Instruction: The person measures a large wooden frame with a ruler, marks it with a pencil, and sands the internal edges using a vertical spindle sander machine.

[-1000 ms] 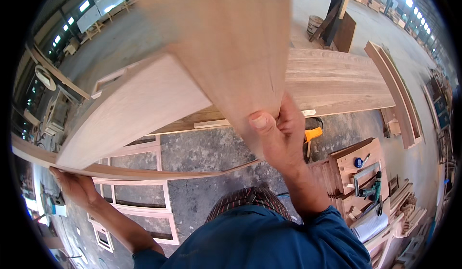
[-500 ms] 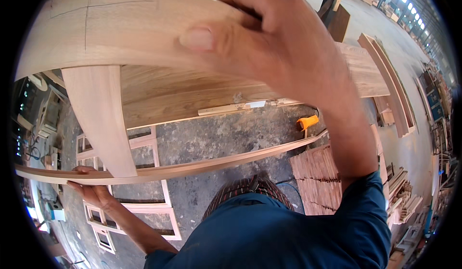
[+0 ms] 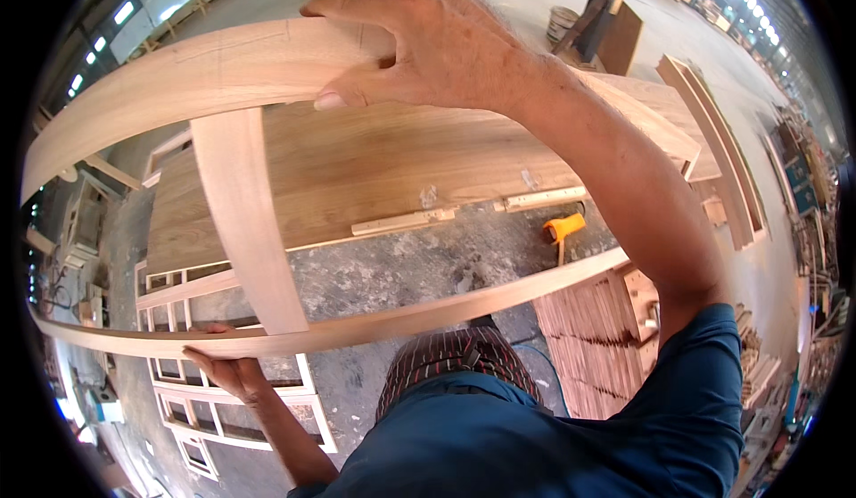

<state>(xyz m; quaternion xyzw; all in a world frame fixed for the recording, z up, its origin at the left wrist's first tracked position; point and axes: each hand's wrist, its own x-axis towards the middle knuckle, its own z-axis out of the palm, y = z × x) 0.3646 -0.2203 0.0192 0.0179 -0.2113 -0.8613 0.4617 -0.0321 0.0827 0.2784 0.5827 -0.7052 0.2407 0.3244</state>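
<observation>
A large pale wooden frame, with two long rails and a crosspiece between them, is held up in front of my body. Faint pencil lines mark its far rail. My right hand grips that far rail from above, its thumb on the near side and its fingers reaching over the top; some fingertips are hidden. On the near rail, left of my waist, my left hand is closed around the wood close to the foot of the crosspiece, thumb below and fingertips showing above the rail.
Beyond the frame lies a wide wooden panel, with small wood strips along its near edge. An orange tool-like object sits right of them. Stacked wooden pieces stand at my right; several small wooden frames lie on the floor at left.
The frame has moved away from my head, and its crosspiece has shifted right in the view. Both hands keep their hold; my left hand has come rightward and my right arm reaches farther out.
</observation>
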